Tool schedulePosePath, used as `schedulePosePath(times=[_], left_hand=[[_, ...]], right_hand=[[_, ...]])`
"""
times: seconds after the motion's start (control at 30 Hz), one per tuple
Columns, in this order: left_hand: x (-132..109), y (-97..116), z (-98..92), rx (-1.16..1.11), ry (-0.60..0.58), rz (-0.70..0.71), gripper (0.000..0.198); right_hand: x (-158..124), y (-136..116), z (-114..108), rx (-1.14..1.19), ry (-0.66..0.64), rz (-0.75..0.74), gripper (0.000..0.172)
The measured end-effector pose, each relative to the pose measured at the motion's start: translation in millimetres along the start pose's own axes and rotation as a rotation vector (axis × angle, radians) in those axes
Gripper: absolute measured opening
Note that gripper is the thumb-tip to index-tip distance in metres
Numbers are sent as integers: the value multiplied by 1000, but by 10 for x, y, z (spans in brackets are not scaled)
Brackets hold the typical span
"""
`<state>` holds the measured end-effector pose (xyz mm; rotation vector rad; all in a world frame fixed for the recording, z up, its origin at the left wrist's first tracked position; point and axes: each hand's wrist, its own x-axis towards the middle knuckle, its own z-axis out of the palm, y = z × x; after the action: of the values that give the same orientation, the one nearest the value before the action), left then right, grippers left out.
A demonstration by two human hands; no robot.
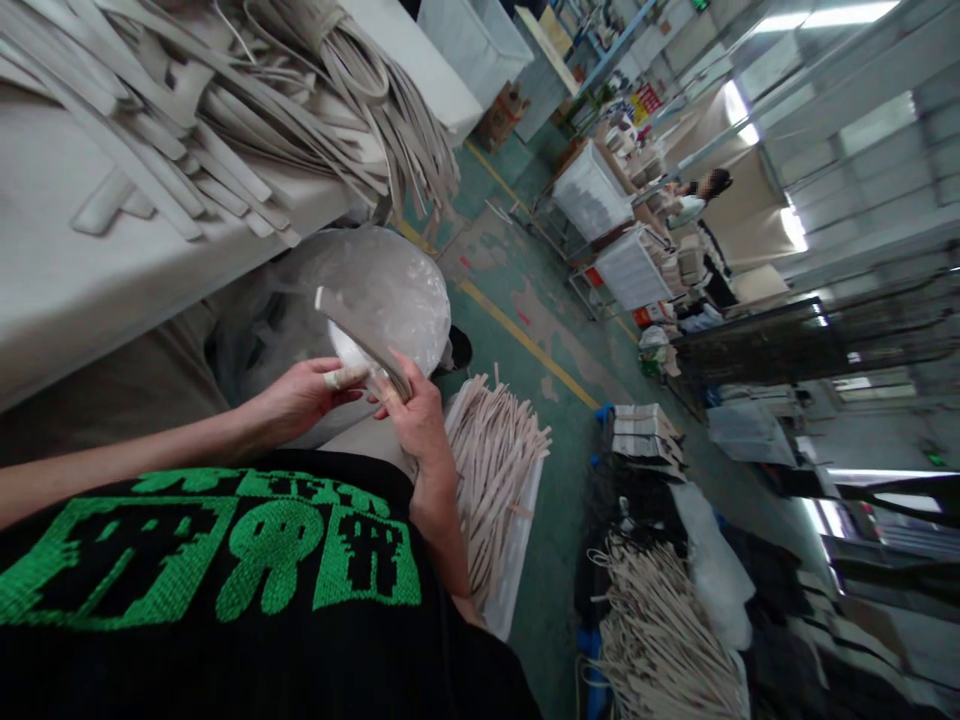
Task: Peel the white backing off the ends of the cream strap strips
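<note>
Both my hands meet just above my lap, in front of my black shirt with green print. My left hand (304, 392), with tape round one fingertip, pinches the lower end of a pale beige strap piece (360, 335). My right hand (415, 408) closes round the same piece from the right. The strap curves up and left from my fingers, with a white underside showing. Behind it lies a clear plastic bag (390, 280), bulging and crumpled.
A white table (60, 280) at upper left carries a heap of beige straps (247, 90). A white tray (517, 560) of cut strips sits by my right side. More strap bundles (660, 630) lie on the green floor. A person (694, 200) works at distant benches.
</note>
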<state>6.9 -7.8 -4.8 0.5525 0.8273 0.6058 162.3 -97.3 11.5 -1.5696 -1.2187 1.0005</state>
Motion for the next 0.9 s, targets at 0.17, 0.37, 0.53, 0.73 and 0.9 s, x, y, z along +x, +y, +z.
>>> schedulePosePath(times=[0.17,0.37,0.53,0.73,0.9], left_hand=[[-17,9,-10,-11,81,82,15],[-122,-24,54,116,-101,100,26],[-95,40,-16,122,7,217,30],[-137,26,3,165,-101,186,30],[-105,71,-30,79,37,250,30]], right_hand=[[-100,-17,-126,18,-17,27,45],[-130,-88,-91,-25,14,-13,43],[-161,-44,-140,34,-17,-6,45],[-90,-68,-17,51,3,-92,45],[-72,-67,-40,77,15,-62,44]])
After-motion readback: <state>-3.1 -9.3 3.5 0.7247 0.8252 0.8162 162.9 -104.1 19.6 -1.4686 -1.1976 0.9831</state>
